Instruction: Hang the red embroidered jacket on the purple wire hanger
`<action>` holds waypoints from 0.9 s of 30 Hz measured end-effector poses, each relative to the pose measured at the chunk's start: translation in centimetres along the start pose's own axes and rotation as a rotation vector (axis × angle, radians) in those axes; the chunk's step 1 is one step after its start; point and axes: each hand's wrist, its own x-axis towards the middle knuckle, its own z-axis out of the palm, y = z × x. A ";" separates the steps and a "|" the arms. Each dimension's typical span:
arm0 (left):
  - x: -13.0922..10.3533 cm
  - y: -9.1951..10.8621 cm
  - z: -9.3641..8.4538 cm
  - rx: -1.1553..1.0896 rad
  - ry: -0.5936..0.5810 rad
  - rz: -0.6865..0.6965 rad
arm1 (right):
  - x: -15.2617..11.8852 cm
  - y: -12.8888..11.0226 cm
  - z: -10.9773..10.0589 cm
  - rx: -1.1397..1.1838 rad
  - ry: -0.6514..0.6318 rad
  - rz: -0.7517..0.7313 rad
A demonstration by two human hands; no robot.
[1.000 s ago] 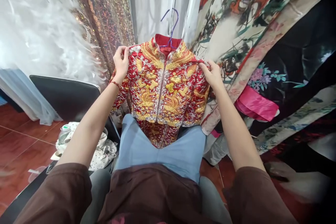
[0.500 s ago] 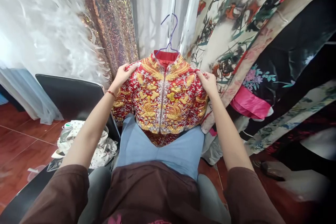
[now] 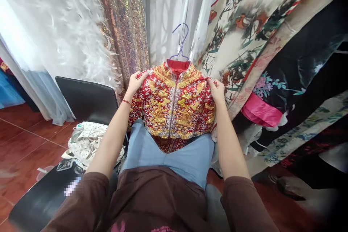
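In front of me is a red jacket (image 3: 175, 101) with a stand collar and dense gold and silver embroidery, its front closed down the middle. A purple wire hanger (image 3: 181, 43) sticks up out of the collar. My left hand (image 3: 136, 81) pinches the shoulder on the left, thumb on top and fingers behind the cloth. The opposite shoulder is gripped the same way by my right hand (image 3: 216, 88). The jacket's lower edge rests over my lap, on light blue trousers (image 3: 146, 150). More red embroidered cloth shows under the hem.
A black chair (image 3: 87, 98) stands at the left, with a white dotted cloth bag (image 3: 89, 141) on its seat. Garments hang all round: a white feathered one (image 3: 78, 25), a sequined one (image 3: 123, 18), and a floral-painted one (image 3: 233, 29). Reddish tiles (image 3: 29, 141) cover the floor.
The view has swung a little to the left, so everything sits further right in the picture. Both hands keep their hold on the jacket's shoulders.
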 end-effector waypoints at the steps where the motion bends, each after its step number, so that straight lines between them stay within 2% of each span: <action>1: 0.0 0.0 0.0 0.002 0.001 0.001 | 0.0 0.0 0.0 0.002 0.003 0.004; 11: -0.1 0.3 -0.1 -0.008 -0.021 -0.019 | -0.4 -0.7 0.0 -0.058 0.030 0.020; 27: -0.1 0.1 0.0 -0.035 -0.015 -0.030 | -0.4 -0.5 0.1 -0.075 0.048 0.030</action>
